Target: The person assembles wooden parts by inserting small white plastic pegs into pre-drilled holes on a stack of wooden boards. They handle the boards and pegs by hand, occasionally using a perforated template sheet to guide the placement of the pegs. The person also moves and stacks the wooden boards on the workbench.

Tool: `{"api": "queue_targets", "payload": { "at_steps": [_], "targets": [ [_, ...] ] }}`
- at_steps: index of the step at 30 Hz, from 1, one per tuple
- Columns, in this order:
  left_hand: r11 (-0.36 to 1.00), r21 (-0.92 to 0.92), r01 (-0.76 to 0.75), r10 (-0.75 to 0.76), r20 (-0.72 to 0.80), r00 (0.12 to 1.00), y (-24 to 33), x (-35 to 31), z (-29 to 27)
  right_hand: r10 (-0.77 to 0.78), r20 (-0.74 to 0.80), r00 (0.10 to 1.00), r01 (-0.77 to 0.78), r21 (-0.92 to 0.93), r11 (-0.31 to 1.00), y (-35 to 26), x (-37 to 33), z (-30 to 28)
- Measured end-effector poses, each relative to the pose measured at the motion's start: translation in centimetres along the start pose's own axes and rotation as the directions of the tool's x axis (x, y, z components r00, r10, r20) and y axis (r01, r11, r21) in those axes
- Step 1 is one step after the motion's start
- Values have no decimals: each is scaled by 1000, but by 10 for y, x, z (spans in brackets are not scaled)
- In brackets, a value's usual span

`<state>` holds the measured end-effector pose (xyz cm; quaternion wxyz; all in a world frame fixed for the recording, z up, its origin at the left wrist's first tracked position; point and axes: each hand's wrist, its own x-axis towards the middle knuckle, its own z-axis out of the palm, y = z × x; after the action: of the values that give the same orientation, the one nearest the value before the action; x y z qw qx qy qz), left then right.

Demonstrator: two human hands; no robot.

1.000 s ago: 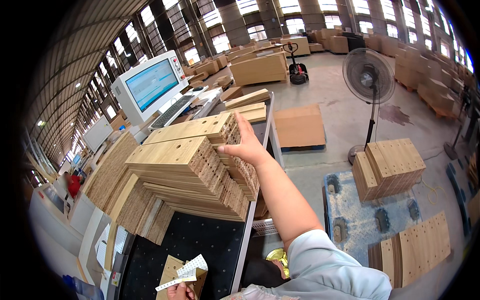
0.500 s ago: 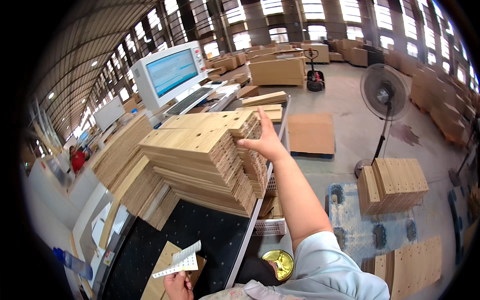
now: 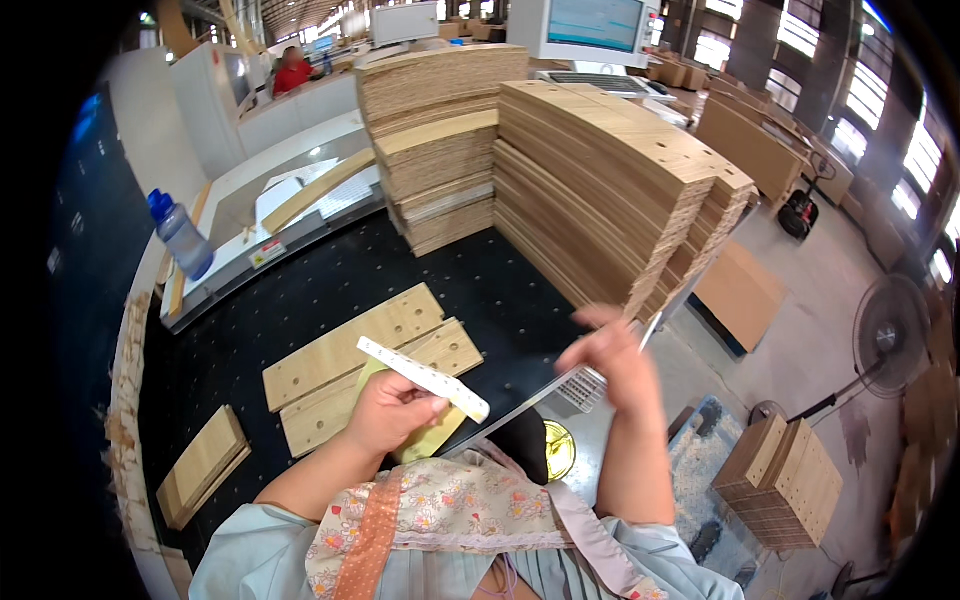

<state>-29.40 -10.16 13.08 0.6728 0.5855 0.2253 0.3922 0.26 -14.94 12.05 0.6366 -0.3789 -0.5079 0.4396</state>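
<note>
My left hand (image 3: pixel 392 412) pinches a folded white label sheet (image 3: pixel 425 378) with rows of small marks, its fingers closed. Yellowish backing paper (image 3: pixel 430 440) hangs below it. Under that hand, two pale wooden boards (image 3: pixel 345 345) with drilled holes lie side by side on the black worktop (image 3: pixel 520 285). My right hand (image 3: pixel 618 358) is raised over the worktop's right edge, slightly blurred, its fingers loosely bent and apart with nothing visible in them. Just beyond it rises a tall stack of drilled boards (image 3: pixel 590 210).
Another board stack (image 3: pixel 440 90) stands at the back. Short boards (image 3: pixel 205 465) lie at lower left; a blue-capped bottle (image 3: pixel 182 238) stands on the left ledge. Right of the worktop are a fan (image 3: pixel 888 335) and a blue pallet (image 3: pixel 705 500) beside stacked boards (image 3: pixel 785 480). A person in red (image 3: pixel 291 72) is far back.
My view has swung left and down. My right hand has come off the tall board stack and back toward me. The label sheet remains in my left hand, now higher in view.
</note>
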Motion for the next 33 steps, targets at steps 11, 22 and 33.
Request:
{"api": "queue_targets", "payload": {
  "at_steps": [11,22,33],
  "targets": [
    [755,574,-316,251,192,949,-4,-43,-11,216,426,879,-468,682,562,83,-36,138],
    [859,508,-64,86,-21,996,-30,-79,-58,409,193,892,-448,510,735,69,-3,167],
    [925,-362,117,-302,-510,805,3,-21,-164,433,73,898,-434,292,852,109,52,192]
  ]
}}
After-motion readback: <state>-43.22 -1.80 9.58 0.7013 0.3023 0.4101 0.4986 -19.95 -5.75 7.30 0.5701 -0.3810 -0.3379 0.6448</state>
